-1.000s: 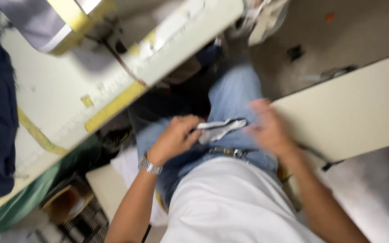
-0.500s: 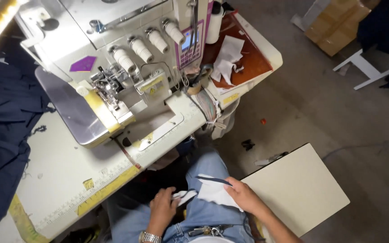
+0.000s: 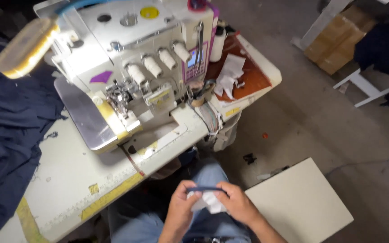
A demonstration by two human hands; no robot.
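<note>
Near the bottom edge, over the lap, the left hand (image 3: 179,211) and right hand (image 3: 235,206) pinch a narrow dark fabric strip (image 3: 205,190) stretched between them, white fabric pieces (image 3: 209,201) bunched beneath. The overlock sewing machine (image 3: 136,76) stands farther back; loosely pinched, the strip could slip and twist, I judge.

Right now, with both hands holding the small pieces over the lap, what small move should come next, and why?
Probably lift the white piece to the sewing machine: the left hand and right hand pinch it with a dark strip, away from the needle area.
</note>
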